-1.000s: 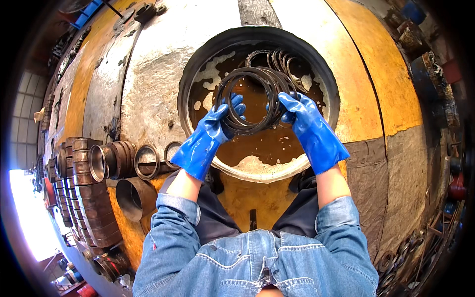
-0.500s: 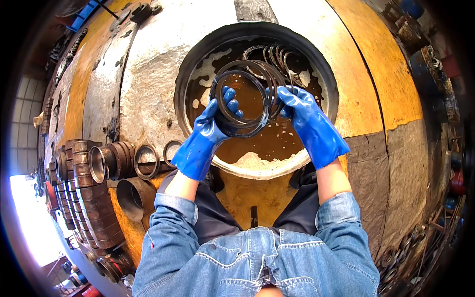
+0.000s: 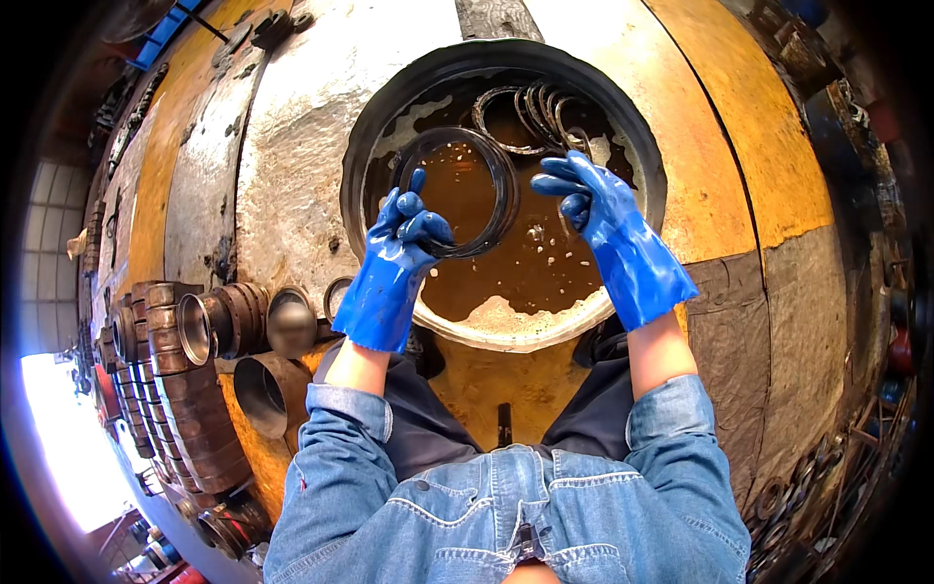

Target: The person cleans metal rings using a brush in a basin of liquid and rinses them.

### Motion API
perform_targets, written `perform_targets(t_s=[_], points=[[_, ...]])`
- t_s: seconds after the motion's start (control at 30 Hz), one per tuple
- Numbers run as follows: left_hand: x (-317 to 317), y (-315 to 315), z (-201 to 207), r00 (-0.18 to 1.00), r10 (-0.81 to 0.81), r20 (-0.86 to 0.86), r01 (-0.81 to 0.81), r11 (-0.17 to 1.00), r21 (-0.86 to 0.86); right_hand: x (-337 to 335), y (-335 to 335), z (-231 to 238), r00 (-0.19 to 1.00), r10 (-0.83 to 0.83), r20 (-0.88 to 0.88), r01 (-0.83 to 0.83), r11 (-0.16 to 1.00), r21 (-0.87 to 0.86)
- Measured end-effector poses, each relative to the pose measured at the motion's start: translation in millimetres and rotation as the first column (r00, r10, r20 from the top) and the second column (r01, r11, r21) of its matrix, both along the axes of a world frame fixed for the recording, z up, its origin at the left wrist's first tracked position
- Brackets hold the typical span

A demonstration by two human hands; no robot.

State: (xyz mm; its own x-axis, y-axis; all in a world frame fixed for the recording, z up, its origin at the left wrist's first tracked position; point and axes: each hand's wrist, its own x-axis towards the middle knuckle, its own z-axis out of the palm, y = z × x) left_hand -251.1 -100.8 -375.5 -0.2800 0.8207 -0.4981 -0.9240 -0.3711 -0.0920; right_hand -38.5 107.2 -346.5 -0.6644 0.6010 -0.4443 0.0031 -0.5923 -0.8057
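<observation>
My left hand point(image 3: 394, 243) wears a blue rubber glove. Its fingers are closed on the lower left of a few dark, wet metal rings point(image 3: 508, 195), held upright over a round basin point(image 3: 525, 341). Brown liquid point(image 3: 540, 277) with pale foam lies in the basin. To the right, my right hand point(image 3: 611, 214), gloved the same way, hovers over the liquid. Nothing is in it, and its fingers are bent and apart. Beyond both hands, several more thin metal rings point(image 3: 478, 117) lean together in the far part of the basin, partly in the liquid.
Rows of brown cylindrical metal parts point(image 3: 199, 428) stand at the left. Closer to the basin are a flanged sleeve point(image 3: 197, 329), a short metal tube point(image 3: 263, 394) and an upright ring point(image 3: 336, 292). Stained sheets point(image 3: 292, 165) cover the floor. Metal parts point(image 3: 798, 496) pile up at right.
My right hand has let go of the rings and drawn slightly to the right and down. The rings, now only in my left hand, have closed up and shifted a little left.
</observation>
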Motion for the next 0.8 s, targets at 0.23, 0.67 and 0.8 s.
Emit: perform_targets(t_s=[0.23, 0.67, 0.8], points=[[9, 3, -4, 0.994, -0.053, -0.100, 0.048, 0.998, -0.051, -6, -19, 2, 0.976, 0.217, 0.035, -0.219, 0.970, 0.104], [12, 11, -32, 0.813, -0.163, -0.560, 0.142, 0.987, -0.080, -4, -19, 1, 0.987, 0.147, 0.066, -0.161, 0.891, 0.424], [17, 15, -32, 0.668, -0.194, -0.719, 0.020, 0.970, -0.243, -1, -14, 14, 0.971, 0.200, 0.133, -0.240, 0.790, 0.564]])
